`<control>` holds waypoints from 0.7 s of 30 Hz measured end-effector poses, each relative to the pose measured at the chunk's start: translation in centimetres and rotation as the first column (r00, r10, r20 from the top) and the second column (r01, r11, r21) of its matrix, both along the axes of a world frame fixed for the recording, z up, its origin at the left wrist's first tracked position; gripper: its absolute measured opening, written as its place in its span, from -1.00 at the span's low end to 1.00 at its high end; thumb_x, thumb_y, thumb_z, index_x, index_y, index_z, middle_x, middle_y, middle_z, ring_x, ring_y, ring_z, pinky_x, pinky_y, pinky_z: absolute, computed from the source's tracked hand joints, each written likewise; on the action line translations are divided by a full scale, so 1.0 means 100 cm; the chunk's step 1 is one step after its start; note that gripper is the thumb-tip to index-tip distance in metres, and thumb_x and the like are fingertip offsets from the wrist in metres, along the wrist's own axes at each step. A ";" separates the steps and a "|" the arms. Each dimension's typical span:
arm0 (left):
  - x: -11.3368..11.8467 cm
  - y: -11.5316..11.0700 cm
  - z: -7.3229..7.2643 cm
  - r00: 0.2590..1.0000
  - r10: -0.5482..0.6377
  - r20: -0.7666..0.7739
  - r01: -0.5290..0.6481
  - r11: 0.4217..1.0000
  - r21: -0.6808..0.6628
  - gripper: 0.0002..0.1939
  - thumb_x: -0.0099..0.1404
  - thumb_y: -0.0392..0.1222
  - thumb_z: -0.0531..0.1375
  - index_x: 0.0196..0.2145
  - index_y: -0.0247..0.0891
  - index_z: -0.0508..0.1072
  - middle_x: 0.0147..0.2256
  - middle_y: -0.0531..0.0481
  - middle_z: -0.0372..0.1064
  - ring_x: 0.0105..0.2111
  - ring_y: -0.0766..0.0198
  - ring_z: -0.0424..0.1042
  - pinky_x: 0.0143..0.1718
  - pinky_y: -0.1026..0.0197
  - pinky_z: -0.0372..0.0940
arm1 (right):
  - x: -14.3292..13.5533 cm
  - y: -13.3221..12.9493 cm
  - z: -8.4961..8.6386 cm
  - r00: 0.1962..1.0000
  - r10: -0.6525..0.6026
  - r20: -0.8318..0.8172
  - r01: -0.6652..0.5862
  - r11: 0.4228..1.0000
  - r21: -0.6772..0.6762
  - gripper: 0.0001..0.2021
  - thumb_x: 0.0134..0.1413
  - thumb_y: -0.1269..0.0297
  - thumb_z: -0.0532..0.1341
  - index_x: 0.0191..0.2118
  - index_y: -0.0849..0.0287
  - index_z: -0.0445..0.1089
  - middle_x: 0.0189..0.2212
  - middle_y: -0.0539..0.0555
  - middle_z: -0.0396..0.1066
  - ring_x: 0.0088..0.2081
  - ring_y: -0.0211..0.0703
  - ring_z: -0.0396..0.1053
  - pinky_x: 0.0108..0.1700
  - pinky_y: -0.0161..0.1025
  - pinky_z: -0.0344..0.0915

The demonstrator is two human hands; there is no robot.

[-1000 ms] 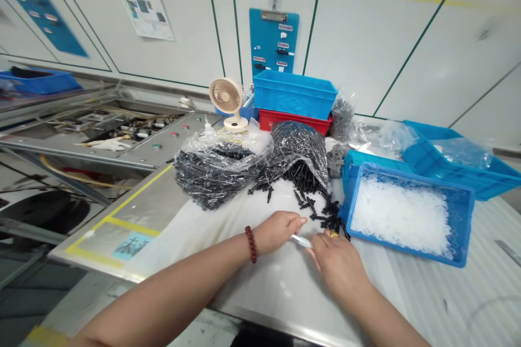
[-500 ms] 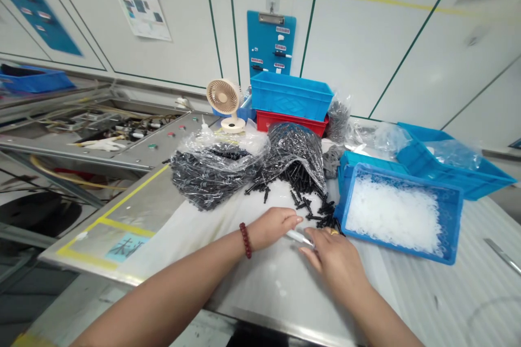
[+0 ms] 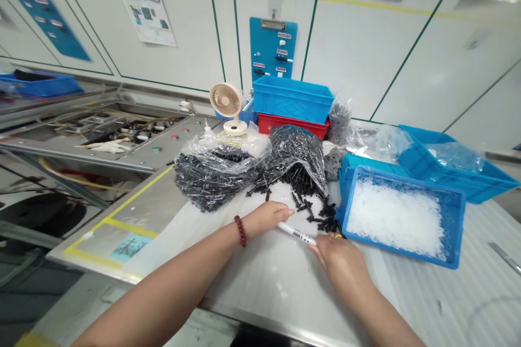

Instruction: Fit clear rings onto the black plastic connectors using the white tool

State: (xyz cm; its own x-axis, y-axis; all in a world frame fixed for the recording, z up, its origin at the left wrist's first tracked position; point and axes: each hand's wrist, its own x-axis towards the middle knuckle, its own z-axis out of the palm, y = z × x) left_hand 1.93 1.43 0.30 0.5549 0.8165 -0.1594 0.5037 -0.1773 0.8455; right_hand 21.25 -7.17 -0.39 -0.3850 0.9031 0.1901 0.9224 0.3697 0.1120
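A white pen-like stick (image 3: pixel 297 233) with dark markings spans the gap between my hands, slanting down to the right. My left hand (image 3: pixel 267 218), below a red bead bracelet, is closed on its upper left end. The fingers of my right hand (image 3: pixel 340 255) are closed at its lower right end. Just beyond my hands, loose black parts (image 3: pixel 311 211) spill from an open plastic bag (image 3: pixel 295 146). To the right, a blue bin (image 3: pixel 458 227) holds many small white translucent pieces (image 3: pixel 394 217).
Another bag of black parts (image 3: pixel 215 179) lies left of centre. Behind stand a small beige fan (image 3: pixel 226 102) and a blue bin (image 3: pixel 291 100) on a red one (image 3: pixel 266 123). More blue bins (image 3: pixel 476 181) are at the right. A metal strip (image 3: pixel 504 257) lies at the right edge.
My hands have moved apart, left hand slightly left and right hand slightly right. More of the white stick with its dark markings shows between them. The view has shifted a little.
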 end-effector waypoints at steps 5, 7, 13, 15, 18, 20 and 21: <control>0.005 -0.007 -0.003 1.000 0.001 0.010 -0.001 1.000 -0.018 -0.59 0.15 0.12 -0.10 -0.65 -0.23 0.04 -0.68 0.15 -0.05 -0.61 0.38 -0.02 -0.57 0.31 -0.04 | -0.002 -0.001 -0.001 0.999 -0.012 0.033 0.012 1.000 -0.002 -0.72 0.15 0.21 0.11 -0.52 0.19 0.37 -0.62 0.06 0.38 -0.53 -0.17 0.33 -0.52 -0.27 -0.10; 0.008 -0.011 -0.004 1.000 -0.006 0.007 0.006 1.000 0.002 -0.61 0.16 0.09 -0.10 -0.65 -0.24 0.03 -0.67 0.15 -0.06 -0.60 0.38 -0.02 -0.56 0.32 -0.04 | -0.005 -0.002 0.001 0.999 -0.013 0.046 0.015 0.999 -0.037 -0.73 0.15 0.21 0.12 -0.52 0.19 0.38 -0.62 0.07 0.39 -0.52 -0.17 0.34 -0.52 -0.27 -0.08; 0.015 -0.017 -0.013 0.999 -0.045 0.025 0.044 0.999 0.031 -0.63 0.22 0.02 -0.08 -0.62 -0.26 0.08 -0.64 0.15 -0.04 -0.58 0.38 0.02 -0.54 0.34 -0.01 | -0.013 -0.003 0.007 0.997 -0.052 0.064 0.061 0.986 -0.154 -0.81 0.10 0.23 0.16 -0.46 0.20 0.40 -0.55 0.11 0.43 -0.46 -0.13 0.38 -0.49 -0.29 0.04; 0.018 -0.020 -0.014 0.999 -0.037 0.013 0.036 0.998 0.050 -0.64 0.23 0.00 -0.07 -0.62 -0.27 0.10 -0.64 0.15 -0.02 -0.57 0.39 0.04 -0.53 0.34 0.00 | -0.016 -0.004 0.007 0.998 -0.058 0.035 0.063 0.982 -0.176 -0.85 0.09 0.28 0.17 -0.43 0.20 0.40 -0.53 0.12 0.43 -0.43 -0.11 0.39 -0.46 -0.29 0.09; 0.022 -0.025 -0.010 0.998 -0.064 0.008 0.062 0.989 0.136 -0.67 0.25 -0.06 -0.04 -0.58 -0.29 0.18 -0.61 0.13 0.09 -0.55 0.39 0.12 -0.50 0.36 0.05 | -0.018 -0.005 0.003 0.997 -0.037 -0.063 0.025 0.985 -0.173 -0.89 0.09 0.37 0.13 -0.30 0.20 0.40 -0.45 0.12 0.45 -0.38 -0.10 0.41 -0.42 -0.30 0.17; 0.021 -0.027 -0.004 0.995 -0.101 -0.003 0.099 0.973 0.206 -0.68 0.28 -0.05 -0.04 -0.53 -0.29 0.23 -0.56 0.11 0.18 -0.52 0.38 0.18 -0.47 0.37 0.08 | -0.015 -0.004 -0.001 0.986 -0.010 -0.165 -0.017 0.987 -0.159 -0.82 0.10 0.39 0.07 -0.21 0.20 0.38 -0.40 0.12 0.46 -0.37 -0.11 0.42 -0.41 -0.31 0.22; 0.019 -0.025 0.000 0.995 -0.097 -0.026 0.100 0.966 0.238 -0.67 0.29 -0.02 -0.05 -0.50 -0.28 0.25 -0.54 0.10 0.21 -0.51 0.37 0.20 -0.47 0.36 0.09 | -0.013 -0.002 -0.003 0.974 0.000 -0.228 -0.037 0.987 -0.155 -0.79 0.11 0.39 0.03 -0.19 0.18 0.37 -0.39 0.12 0.47 -0.38 -0.12 0.42 -0.42 -0.31 0.24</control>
